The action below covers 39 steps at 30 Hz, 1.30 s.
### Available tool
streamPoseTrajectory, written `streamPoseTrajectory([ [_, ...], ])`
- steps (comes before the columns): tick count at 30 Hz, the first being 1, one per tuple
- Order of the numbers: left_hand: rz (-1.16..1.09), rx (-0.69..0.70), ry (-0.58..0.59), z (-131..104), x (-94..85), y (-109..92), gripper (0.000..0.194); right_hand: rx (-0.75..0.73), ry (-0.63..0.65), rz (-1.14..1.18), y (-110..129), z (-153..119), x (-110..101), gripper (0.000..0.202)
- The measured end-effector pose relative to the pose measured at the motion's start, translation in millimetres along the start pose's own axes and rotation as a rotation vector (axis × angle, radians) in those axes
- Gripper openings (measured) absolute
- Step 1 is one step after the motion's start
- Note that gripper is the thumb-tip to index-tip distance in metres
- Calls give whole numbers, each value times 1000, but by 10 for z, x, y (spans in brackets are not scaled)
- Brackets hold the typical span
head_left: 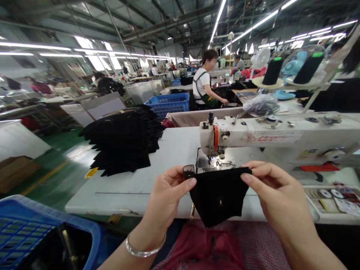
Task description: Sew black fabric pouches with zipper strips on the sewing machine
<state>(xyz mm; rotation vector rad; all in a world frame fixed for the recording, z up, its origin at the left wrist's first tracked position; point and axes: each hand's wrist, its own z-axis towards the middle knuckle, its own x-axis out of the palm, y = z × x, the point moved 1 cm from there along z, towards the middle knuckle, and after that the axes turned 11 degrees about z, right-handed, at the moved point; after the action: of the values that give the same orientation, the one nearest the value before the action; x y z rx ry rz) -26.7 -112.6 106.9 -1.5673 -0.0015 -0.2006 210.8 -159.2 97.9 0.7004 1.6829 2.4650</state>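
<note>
Between my two hands hangs a black fabric piece (222, 197), stretched along its top edge in front of the sewing machine (270, 137). My left hand (168, 191) pinches its upper left corner, where a small sheer dark strip (188, 171) curls up. At the upper right corner, my right hand (277, 191) grips the cloth between thumb and fingers. A small metallic spot shows low on the fabric, and a gold-coloured zipper pull (192, 211) dangles by its left side. The machine's needle area is just behind the cloth, partly hidden by it.
A stack of black fabric pieces (126, 138) lies on the left of the white table (168, 150). A blue basket (95, 225) with black material stands lower left. Thread cones (273, 71) rise behind the machine; a tray of bobbins (332, 198) sits right. A co-worker (206, 80) works beyond.
</note>
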Motion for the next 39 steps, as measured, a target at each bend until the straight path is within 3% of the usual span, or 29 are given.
streamPoseTrajectory([
  [9,45,22,-38,3,-15,58,28,49,-28,129,-5,9,35,27],
  [20,68,73,22,30,6,59,19,89,-64,243,-22,13,37,33],
  [23,292,142,65,124,-131,-196,12,158,20,228,-135,-99,68,35],
  [27,942,253,238,416,-293,-475,11,320,212,173,-609,-383,227,34],
  [30,1349,299,364,663,-259,-254,15,465,289,42,-1058,-511,303,33],
  [33,1453,377,384,820,-133,230,16,500,333,-39,-1335,-505,250,33],
  [36,1500,497,437,879,-22,668,18,498,459,-219,-1407,-414,104,38],
  [39,1515,619,511,914,-16,877,19,470,668,-483,-1304,-297,-58,35],
])
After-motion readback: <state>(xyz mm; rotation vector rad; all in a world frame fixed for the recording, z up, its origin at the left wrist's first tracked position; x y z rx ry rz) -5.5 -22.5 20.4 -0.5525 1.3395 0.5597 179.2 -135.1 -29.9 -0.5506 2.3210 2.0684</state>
